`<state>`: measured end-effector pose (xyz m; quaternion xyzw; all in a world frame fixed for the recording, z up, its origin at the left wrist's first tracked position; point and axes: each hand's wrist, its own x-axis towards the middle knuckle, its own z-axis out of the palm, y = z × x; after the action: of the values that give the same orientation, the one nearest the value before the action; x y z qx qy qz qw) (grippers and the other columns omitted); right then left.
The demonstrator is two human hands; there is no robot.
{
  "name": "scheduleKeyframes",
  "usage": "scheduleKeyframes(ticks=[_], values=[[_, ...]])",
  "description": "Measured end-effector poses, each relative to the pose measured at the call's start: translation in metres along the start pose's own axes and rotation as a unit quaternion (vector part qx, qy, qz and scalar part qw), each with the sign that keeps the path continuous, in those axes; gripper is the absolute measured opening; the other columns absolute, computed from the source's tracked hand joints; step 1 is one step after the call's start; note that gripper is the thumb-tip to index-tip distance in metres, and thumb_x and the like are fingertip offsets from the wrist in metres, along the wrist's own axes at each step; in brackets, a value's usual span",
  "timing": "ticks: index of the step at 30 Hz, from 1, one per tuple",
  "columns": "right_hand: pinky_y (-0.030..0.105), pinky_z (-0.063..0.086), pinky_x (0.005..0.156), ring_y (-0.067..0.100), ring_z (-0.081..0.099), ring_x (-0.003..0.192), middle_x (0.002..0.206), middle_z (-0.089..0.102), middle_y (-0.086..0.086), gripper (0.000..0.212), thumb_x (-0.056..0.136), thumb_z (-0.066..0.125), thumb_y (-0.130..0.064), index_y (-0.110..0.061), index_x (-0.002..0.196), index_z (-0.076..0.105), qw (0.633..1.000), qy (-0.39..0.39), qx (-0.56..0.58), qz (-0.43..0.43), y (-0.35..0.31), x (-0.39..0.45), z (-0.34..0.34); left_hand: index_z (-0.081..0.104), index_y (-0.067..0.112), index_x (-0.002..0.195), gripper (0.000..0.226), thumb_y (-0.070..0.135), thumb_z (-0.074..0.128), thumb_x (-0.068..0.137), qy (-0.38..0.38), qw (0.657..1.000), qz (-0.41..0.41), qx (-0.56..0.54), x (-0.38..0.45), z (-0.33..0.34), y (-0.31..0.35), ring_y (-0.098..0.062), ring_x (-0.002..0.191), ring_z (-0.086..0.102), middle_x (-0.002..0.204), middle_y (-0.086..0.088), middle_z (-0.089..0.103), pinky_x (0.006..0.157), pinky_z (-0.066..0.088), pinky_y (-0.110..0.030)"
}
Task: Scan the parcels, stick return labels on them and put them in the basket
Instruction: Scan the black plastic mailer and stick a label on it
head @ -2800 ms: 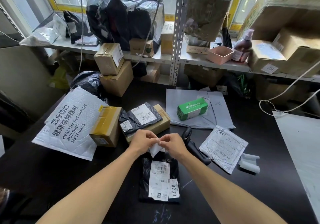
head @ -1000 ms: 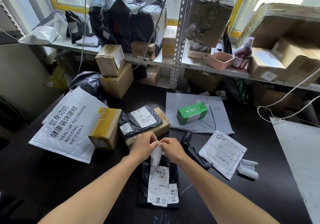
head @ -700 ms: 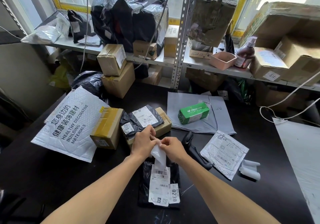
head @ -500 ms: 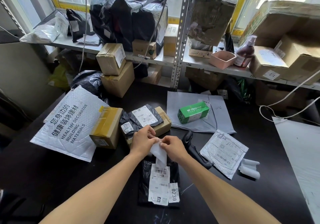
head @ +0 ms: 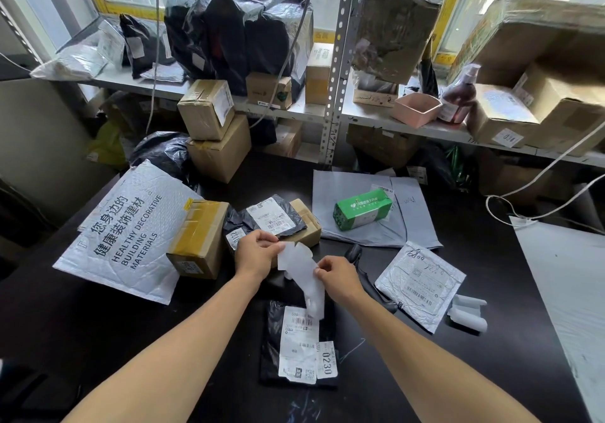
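Note:
A flat black parcel (head: 271, 340) with a white shipping label and a "0230" sticker lies on the dark table right in front of me. Above it my left hand (head: 257, 252) and my right hand (head: 339, 275) each pinch an end of a white label strip (head: 302, 272), which hangs between them in two peeling layers. A black handheld scanner (head: 363, 272) lies just behind my right hand, partly hidden. No basket is in view.
More parcels surround the spot: a white bubble mailer (head: 127, 229), a taped carton (head: 198, 237), a black bag on a carton (head: 268, 219), a green box (head: 361, 208) on grey mailers, a silver mailer (head: 420, 283), a label roll (head: 468, 313). Shelves (head: 294, 111) behind hold further boxes.
My hands have drawn apart, the right one moving down and right. The white strip, bunched between my fingers before, has peeled open and lengthened. The black parcel has not moved.

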<state>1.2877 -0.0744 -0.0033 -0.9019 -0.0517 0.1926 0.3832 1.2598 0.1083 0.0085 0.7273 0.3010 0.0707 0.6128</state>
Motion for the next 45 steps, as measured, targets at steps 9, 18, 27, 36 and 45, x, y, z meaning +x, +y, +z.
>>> scheduleKeyframes(ticks=[9,18,27,36,45], values=[[0.028,0.048,0.076,0.020,0.062,0.086,0.087,0.066,0.000,0.010,0.083,0.062,-0.007,-0.017,0.084,0.062,0.997,0.064,0.029,0.042,-0.020,-0.009,0.008,0.065,0.022,0.076,0.014,0.020,0.073,0.088,0.074,0.996,0.048,-0.003,-0.012,-0.012,-0.001,-0.021,0.072,0.064,0.078,-0.004,0.071,0.077,0.057,-0.046],[0.030,0.056,0.063,0.021,0.071,0.070,0.074,0.071,0.007,0.032,0.096,0.059,-0.033,-0.008,0.080,0.070,0.956,-0.051,0.284,0.051,-0.074,-0.015,0.019,0.069,0.015,0.086,0.013,0.026,0.069,0.093,-0.005,0.973,0.172,0.153,-0.044,-0.017,0.000,-0.013,0.078,0.065,0.080,0.005,0.069,0.077,0.054,-0.037],[0.031,0.060,0.066,0.015,0.062,0.064,0.067,0.063,0.004,0.027,0.092,0.060,-0.013,-0.009,0.066,0.062,0.985,0.027,0.169,0.008,-0.070,-0.031,0.014,0.059,0.019,0.118,0.047,0.026,0.084,0.079,-0.144,0.983,0.104,0.048,-0.063,-0.042,0.001,-0.007,0.098,0.065,0.106,0.005,0.066,0.080,0.050,-0.016],[0.042,0.055,0.077,0.024,0.054,0.077,0.076,0.054,0.012,0.020,0.087,0.054,-0.008,-0.009,0.069,0.062,0.963,-0.050,0.265,-0.008,-0.064,-0.080,0.018,0.064,0.011,0.108,0.014,0.020,0.056,0.102,-0.132,0.980,-0.047,-0.143,-0.088,-0.049,-0.010,-0.017,0.087,0.064,0.103,-0.011,0.067,0.076,0.054,-0.029],[0.028,0.048,0.069,0.012,0.053,0.070,0.073,0.060,-0.002,0.029,0.093,0.058,-0.012,-0.017,0.065,0.057,0.969,-0.034,0.245,0.002,-0.045,-0.132,0.020,0.032,0.007,0.154,0.064,0.005,0.061,0.096,-0.032,0.983,-0.063,-0.171,-0.094,-0.065,-0.011,-0.026,0.121,0.057,0.146,-0.015,0.049,0.094,0.053,-0.038]])
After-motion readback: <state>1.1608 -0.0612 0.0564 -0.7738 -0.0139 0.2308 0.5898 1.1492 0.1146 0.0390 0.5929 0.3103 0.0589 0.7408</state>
